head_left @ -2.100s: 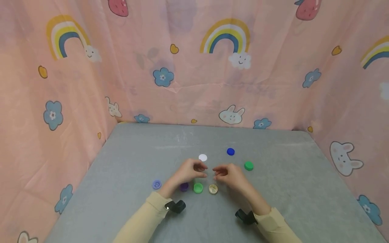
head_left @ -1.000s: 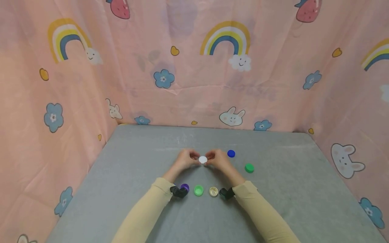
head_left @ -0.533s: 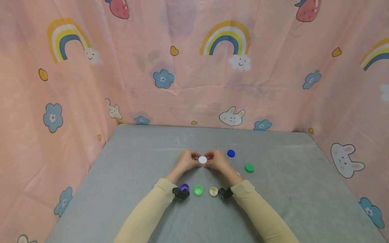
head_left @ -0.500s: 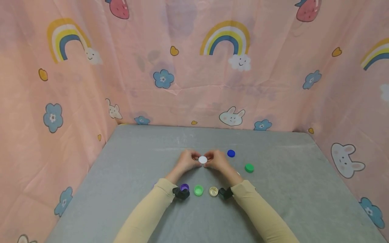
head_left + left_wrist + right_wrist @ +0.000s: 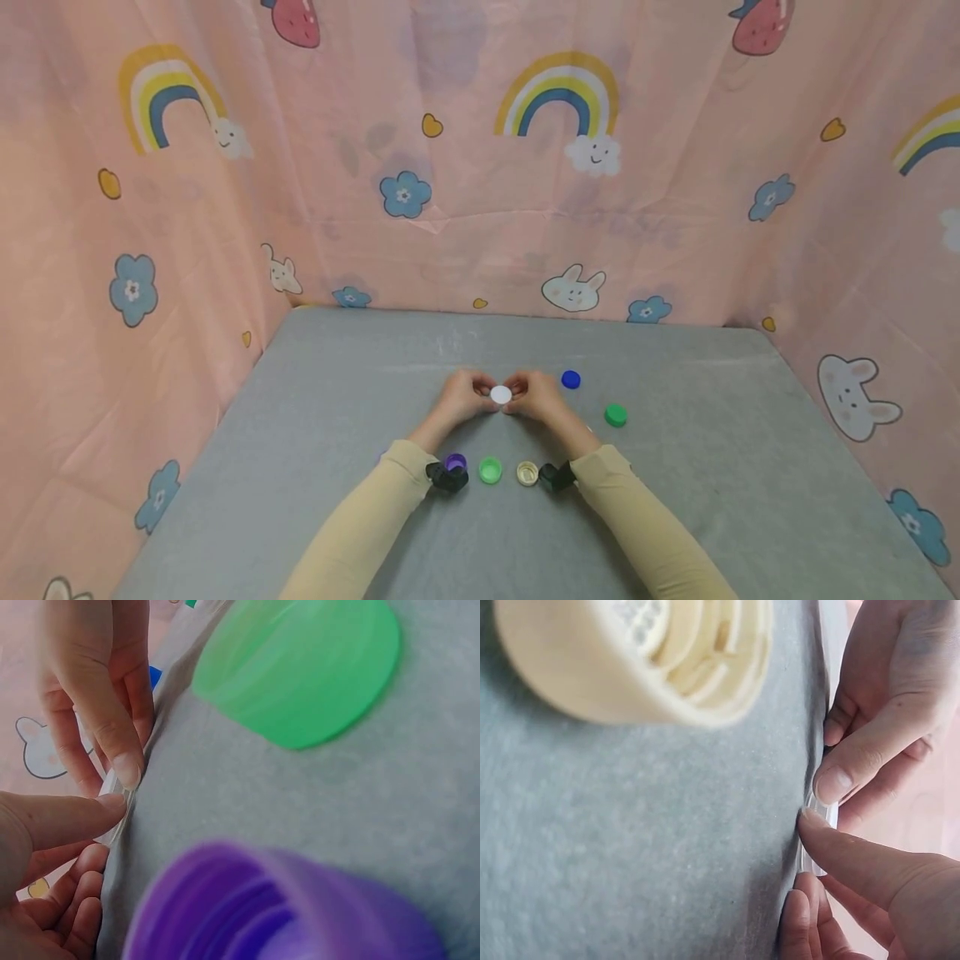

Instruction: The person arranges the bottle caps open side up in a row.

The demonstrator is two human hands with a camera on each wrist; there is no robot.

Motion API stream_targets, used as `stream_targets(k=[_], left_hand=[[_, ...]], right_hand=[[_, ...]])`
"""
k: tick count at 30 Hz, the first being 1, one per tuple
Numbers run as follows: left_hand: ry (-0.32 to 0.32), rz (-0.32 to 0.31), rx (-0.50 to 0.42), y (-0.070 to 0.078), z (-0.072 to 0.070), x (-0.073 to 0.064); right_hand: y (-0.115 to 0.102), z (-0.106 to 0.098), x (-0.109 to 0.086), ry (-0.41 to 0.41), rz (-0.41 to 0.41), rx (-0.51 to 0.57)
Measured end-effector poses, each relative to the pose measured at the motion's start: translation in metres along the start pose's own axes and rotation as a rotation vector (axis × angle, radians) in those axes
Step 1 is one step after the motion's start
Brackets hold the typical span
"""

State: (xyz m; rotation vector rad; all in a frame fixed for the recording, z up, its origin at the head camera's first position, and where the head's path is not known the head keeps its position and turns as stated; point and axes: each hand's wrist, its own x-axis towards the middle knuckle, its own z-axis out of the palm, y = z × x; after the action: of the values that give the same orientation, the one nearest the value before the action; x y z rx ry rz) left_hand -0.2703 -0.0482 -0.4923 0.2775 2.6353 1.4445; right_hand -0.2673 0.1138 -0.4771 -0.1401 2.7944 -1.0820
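Observation:
A round white cap [image 5: 501, 395] is held flat between both hands, close to the middle of the table. My left hand [image 5: 459, 395] pinches its left edge with thumb and fingers. On the opposite edge, my right hand [image 5: 536, 395] pinches it too. The left wrist view shows both thumb tips nearly meeting at the near rim; most of the cap is hidden there. A clear or white ridged side of the cap [image 5: 821, 814] shows between the thumbs in the right wrist view.
Nearer than the hands lie a purple cap [image 5: 455, 462], a light green cap [image 5: 491, 470] and a cream cap [image 5: 527, 473], hollow sides up. Right of the hands are a blue cap [image 5: 571, 380] and a green cap [image 5: 616, 415]. Pink printed curtains [image 5: 480, 208] enclose the grey table [image 5: 712, 467].
From about two seconds ago, both hands have moved forward and closed in on the white cap, taking it from both sides. Over the last second they have stayed almost still.

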Motion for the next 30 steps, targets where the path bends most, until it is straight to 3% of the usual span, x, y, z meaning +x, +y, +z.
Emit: stream_targets(k=[14,30], left_hand=[[-0.011,0.037,0.003,0.004,-0.002,-0.005],[-0.044,0.125,-0.021,0.018,-0.001,-0.032]], right_hand=[[-0.002,-0.007,-0.010,0.000,-0.057,0.065],[-0.003,-0.020,-0.042,0.011,-0.085,0.118]])
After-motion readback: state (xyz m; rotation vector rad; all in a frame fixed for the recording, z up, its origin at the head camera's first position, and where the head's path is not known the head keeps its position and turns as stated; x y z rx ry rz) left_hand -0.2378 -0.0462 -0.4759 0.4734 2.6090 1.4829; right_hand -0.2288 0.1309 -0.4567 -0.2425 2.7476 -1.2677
